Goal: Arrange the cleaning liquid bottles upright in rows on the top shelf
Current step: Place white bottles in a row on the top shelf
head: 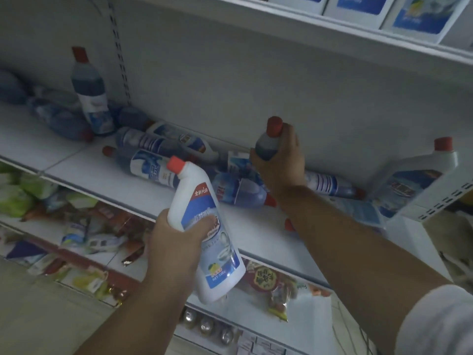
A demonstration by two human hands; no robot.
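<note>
My left hand (174,242) grips a white angled-neck bottle (204,226) with a red cap, held in front of the shelf edge. My right hand (281,162) grips a blue-liquid bottle (267,144) with a red cap, upright over the white shelf (102,172). Several blue bottles (151,160) lie on their sides across the shelf. One blue bottle (89,93) stands upright at the back left. A white jug-shaped bottle (419,180) stands at the far right.
The shelf above (332,24) carries white containers with blue labels. The lower shelf (84,226) holds packaged goods and snack bags. A perforated white divider (442,201) closes the shelf's right end. The back panel is plain white.
</note>
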